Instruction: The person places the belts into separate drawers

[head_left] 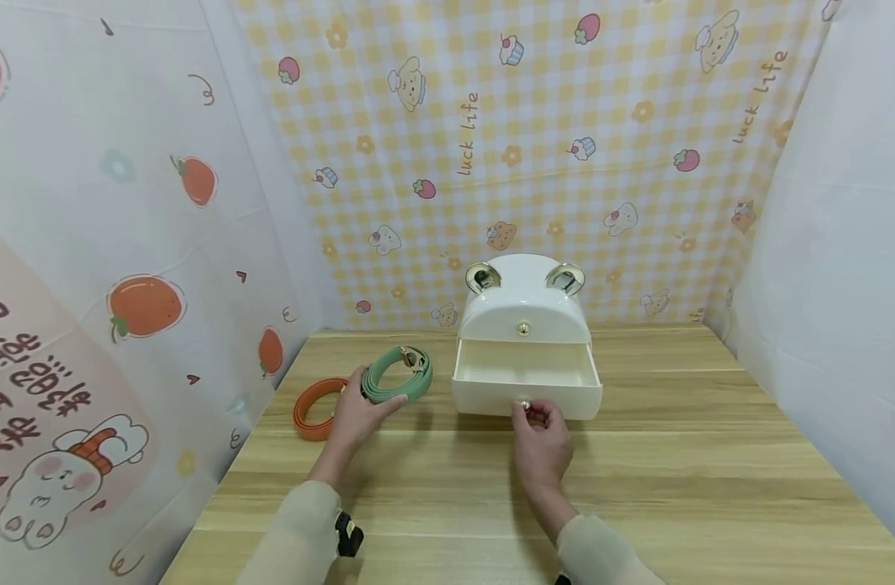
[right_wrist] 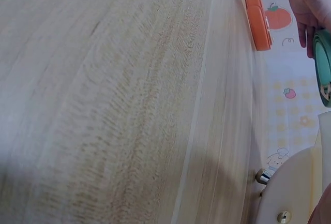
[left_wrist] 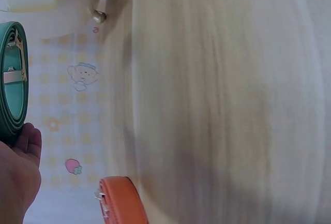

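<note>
My right hand (head_left: pixel 542 448) pinches the pulled-out drawer's (head_left: pixel 484 398) knob (head_left: pixel 523 405); my left hand (head_left: pixel 355 419) grips the green belt (head_left: pixel 420 387), not yet inside. The orange belt (head_left: pixel 302 418) remains too.

Green belt (head_left: pixel 421 385), orange belt (head_left: pixel 309 426), white box (head_left: pixel 524 294), yellow-checked backdrop (head_left: pixel 538 118)

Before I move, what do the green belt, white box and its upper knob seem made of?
Green belt: probably leather or imitation leather, fairly matte, going by its smooth, flat coiled layers. White box: likely hard plastic, glossy, since light reflects off its rounded top. Upper knob: metal or metal-coated plastic, polished gold, judging by its bright highlights; which, I can't tell.
</note>
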A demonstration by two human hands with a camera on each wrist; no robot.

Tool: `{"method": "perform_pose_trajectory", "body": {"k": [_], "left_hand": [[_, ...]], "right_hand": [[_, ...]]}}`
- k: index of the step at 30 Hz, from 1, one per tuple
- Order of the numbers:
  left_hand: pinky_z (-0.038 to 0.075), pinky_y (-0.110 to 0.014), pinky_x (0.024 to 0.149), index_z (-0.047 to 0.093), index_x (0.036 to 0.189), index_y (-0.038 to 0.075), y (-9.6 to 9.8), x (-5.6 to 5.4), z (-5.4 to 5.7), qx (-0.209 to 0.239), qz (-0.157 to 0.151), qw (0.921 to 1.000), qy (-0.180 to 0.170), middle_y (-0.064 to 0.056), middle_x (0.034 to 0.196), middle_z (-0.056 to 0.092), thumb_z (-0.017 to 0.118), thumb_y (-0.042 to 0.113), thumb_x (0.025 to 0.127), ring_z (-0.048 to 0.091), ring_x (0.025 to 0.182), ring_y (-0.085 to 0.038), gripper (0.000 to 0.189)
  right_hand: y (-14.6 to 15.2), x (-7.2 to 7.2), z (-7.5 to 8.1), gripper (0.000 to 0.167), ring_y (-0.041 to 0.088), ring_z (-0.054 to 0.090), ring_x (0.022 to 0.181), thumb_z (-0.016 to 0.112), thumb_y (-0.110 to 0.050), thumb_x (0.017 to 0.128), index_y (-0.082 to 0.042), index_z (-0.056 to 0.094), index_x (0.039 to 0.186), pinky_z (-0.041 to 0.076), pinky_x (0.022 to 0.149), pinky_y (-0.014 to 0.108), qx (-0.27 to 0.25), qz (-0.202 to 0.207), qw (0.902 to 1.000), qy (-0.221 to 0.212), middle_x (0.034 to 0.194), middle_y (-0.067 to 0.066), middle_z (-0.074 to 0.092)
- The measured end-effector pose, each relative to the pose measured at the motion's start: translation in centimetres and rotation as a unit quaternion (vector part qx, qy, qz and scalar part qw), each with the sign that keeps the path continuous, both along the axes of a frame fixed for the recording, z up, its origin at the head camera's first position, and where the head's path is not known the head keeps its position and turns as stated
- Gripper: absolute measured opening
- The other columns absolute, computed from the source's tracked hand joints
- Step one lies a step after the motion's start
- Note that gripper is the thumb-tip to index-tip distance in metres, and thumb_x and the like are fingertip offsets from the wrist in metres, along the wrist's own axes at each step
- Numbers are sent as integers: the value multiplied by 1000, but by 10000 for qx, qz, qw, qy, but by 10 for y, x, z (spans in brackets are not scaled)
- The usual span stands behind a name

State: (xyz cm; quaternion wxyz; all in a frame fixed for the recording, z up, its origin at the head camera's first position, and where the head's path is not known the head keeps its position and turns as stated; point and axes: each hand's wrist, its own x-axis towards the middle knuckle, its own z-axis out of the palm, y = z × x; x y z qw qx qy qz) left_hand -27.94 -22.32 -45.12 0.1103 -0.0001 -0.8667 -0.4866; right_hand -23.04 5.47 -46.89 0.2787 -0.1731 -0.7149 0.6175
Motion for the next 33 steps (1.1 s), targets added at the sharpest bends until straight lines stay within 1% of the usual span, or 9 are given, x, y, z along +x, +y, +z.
{"method": "perform_pose_trajectory", "body": {"k": [5,8,17,19,24,28,33], "left_hand": [[42,-55,99,41,144,17,4,0,8,68,-85,9999,76,-9,133,55,86,57,69,53,119,-28,97],[42,-54,99,41,145,18,7,-1,12,49,-132,9999,91,-6,132,56,85,60,68,54,118,-27,98],[43,-53,99,42,145,18,17,-1,30,230,-318,9989,254,-6,133,56,86,56,69,55,118,-27,96],[42,-53,99,42,145,19,20,-1,34,182,-300,9990,270,-5,133,56,86,56,68,54,118,-27,96],[43,-54,98,44,144,24,27,-1,44,129,-365,9986,354,-2,132,57,87,58,66,54,118,-27,95],[44,-53,96,47,140,28,33,-1,51,127,-462,9980,411,0,128,59,87,59,65,55,117,-24,90],[44,-53,97,46,142,27,40,-1,59,137,-617,9970,444,0,128,59,88,56,66,55,117,-24,92]], "right_hand": [[-1,1,-1,22,12,61,66,79,-24,84,-10,68,96,49,56,18,3,-20,10000,84,87,3,70],[-1,1,-2,22,11,61,66,80,-23,83,-9,68,95,48,56,17,-3,-48,9999,140,86,4,71],[-3,7,-1,21,12,60,65,79,-22,84,-9,67,96,48,55,19,35,18,10000,51,88,4,70],[-4,9,-1,21,12,60,65,79,-21,84,-9,67,95,48,55,19,28,54,10000,24,88,5,70],[-6,14,-2,20,11,62,66,78,-21,85,-8,66,96,50,56,20,-38,158,9999,28,88,5,70],[-6,16,-1,20,12,61,67,78,-19,85,-7,66,96,50,56,19,-80,112,9998,129,89,6,69],[-5,20,-1,20,13,60,66,79,-17,84,-7,66,96,48,55,17,-30,13,9998,192,88,6,70]]}}
